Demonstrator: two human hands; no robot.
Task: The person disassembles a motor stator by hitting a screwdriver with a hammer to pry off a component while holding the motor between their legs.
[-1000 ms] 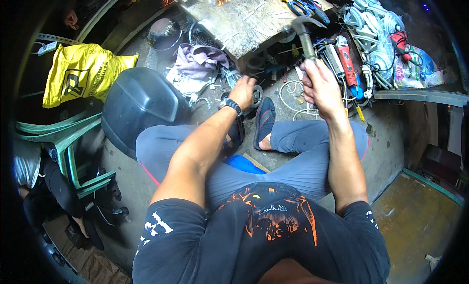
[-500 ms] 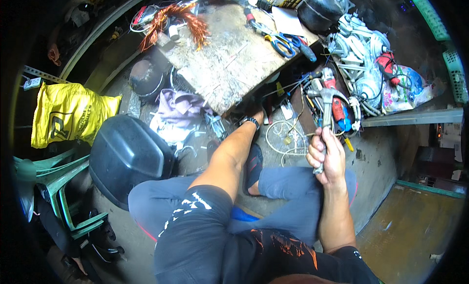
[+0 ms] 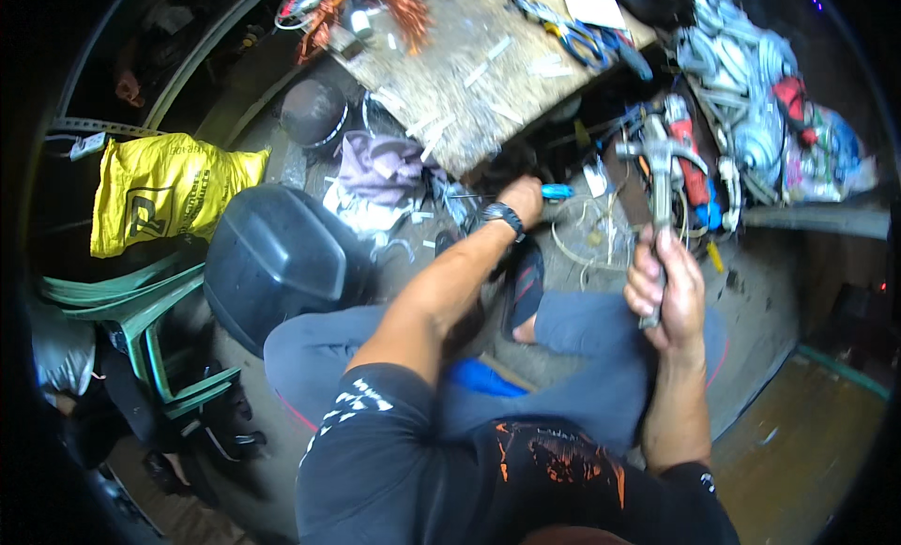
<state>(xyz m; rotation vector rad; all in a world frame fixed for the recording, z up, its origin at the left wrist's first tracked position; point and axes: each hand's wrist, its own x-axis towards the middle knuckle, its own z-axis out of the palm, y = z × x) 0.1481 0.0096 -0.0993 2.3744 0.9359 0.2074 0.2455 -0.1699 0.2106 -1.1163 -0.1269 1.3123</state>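
Observation:
I sit on the floor with my legs folded. My right hand [image 3: 668, 284] grips the handle of a claw hammer [image 3: 657, 165], head up, held above my right knee. My left hand [image 3: 522, 200], with a dark watch on the wrist, reaches forward to the foot of a worn wooden board [image 3: 469, 67] and closes on a screwdriver with a blue handle [image 3: 554, 191]; its thin shaft points left. Loose white wire loops [image 3: 587, 240] lie on the floor between both hands.
A dark round helmet-like shell [image 3: 277, 259] sits by my left knee, a green plastic chair [image 3: 141, 310] and a yellow bag [image 3: 164, 193] further left. Scissors [image 3: 572, 34] and copper wire [image 3: 375, 1] lie on the board. A heap of tools and cables [image 3: 751, 104] fills the right.
My left arm has stretched further forward and taken hold of the blue-handled screwdriver. My right hand with the hammer has stayed raised near my right knee.

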